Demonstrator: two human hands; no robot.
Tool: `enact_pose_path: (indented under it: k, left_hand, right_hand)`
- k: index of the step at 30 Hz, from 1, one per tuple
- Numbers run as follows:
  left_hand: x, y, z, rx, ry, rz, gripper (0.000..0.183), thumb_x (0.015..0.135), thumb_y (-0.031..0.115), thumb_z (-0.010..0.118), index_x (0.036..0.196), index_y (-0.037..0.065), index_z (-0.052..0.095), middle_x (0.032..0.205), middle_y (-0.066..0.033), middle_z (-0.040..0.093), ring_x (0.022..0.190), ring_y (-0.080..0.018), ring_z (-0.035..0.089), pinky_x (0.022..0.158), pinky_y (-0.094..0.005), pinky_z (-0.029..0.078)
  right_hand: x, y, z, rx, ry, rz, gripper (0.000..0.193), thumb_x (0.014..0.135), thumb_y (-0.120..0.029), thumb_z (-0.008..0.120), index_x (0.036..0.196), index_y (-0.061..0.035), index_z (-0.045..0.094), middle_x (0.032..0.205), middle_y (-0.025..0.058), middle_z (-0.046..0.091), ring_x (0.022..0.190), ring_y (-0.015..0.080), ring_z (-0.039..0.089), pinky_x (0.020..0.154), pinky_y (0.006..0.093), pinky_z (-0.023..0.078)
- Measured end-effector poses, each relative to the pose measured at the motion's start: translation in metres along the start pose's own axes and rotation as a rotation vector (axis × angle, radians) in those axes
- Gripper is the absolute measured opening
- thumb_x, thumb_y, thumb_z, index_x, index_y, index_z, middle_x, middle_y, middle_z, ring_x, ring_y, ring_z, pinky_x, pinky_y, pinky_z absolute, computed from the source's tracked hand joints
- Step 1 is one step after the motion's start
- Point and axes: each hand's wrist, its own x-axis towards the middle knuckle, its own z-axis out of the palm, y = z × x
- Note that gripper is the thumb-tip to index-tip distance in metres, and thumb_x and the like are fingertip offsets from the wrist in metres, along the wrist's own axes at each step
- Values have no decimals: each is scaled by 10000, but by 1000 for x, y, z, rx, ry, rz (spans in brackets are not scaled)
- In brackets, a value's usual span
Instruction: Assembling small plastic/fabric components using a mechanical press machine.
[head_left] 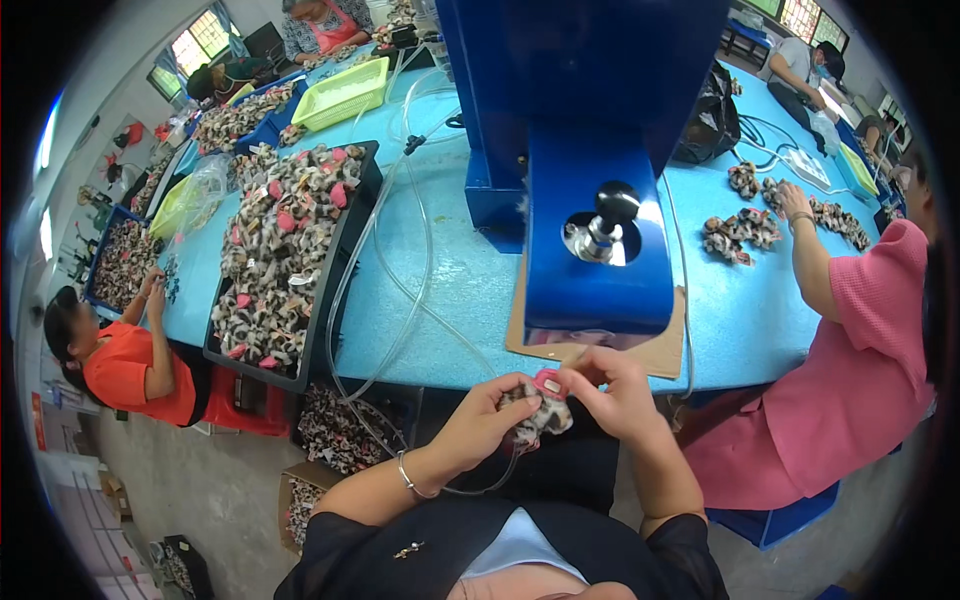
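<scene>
Just in front of my body, below the table's front edge, my left hand (482, 420) is closed around a small fuzzy plush piece (546, 422) in mottled grey, black and cream. A bright pink part (547, 380) sits at its top. My right hand (615, 395) pinches at this pink part with thumb and forefinger, and its other fingers curl in. Whether a smaller item is between those fingertips cannot be made out. Directly beyond both hands stands a blue machine (600, 300) with a black knob (616, 203), over a brown board (655, 345).
Left of the machine, a black tray (338, 275) is heaped with similar plush pieces. Clear tubes (428, 240) loop across the blue table (450, 330). A yellow-green basket (322, 125) stands farther back. On the right, a co-worker's hand (795, 200) touches plush pieces; others sit around the table.
</scene>
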Motion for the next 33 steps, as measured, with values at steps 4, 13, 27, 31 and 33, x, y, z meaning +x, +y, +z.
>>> enact_pose_path:
  k: [4,13,27,31,33]
  left_hand:
    - [15,0,4,-179,189,147,159,993,116,624,1096,-1,659,934,-32,683,791,-73,639,684,-224,530]
    - [23,10,7,-107,216,217,162,966,88,653,1049,-46,688,923,-44,699,787,-70,641,679,-223,525]
    - [35,23,19,-320,294,263,115,919,16,646,987,-57,702,869,-79,710,725,-111,670,629,-252,561]
    - [37,31,26,-272,342,340,109,899,-8,654,980,-66,699,871,-84,714,732,-110,674,642,-249,564]
    - [38,32,27,-260,360,368,111,892,-18,656,980,-70,698,873,-87,715,732,-110,674,643,-247,565]
  right_hand:
    - [-12,-15,26,-227,276,-83,359,774,-96,831,1097,-27,688,919,116,603,640,181,602,518,284,468]
    - [-18,-10,40,-402,327,-212,339,770,17,784,1095,-5,687,1032,139,635,779,259,664,636,319,539]
    - [-5,-2,46,-189,545,-291,239,790,80,764,1008,35,675,957,139,660,817,247,664,720,309,521]
    - [1,-5,47,-174,576,-314,235,798,93,754,1010,48,662,968,134,668,826,229,656,732,303,514]
    - [2,-5,47,-165,589,-319,234,804,98,749,1015,52,658,978,139,672,824,223,651,737,288,503]
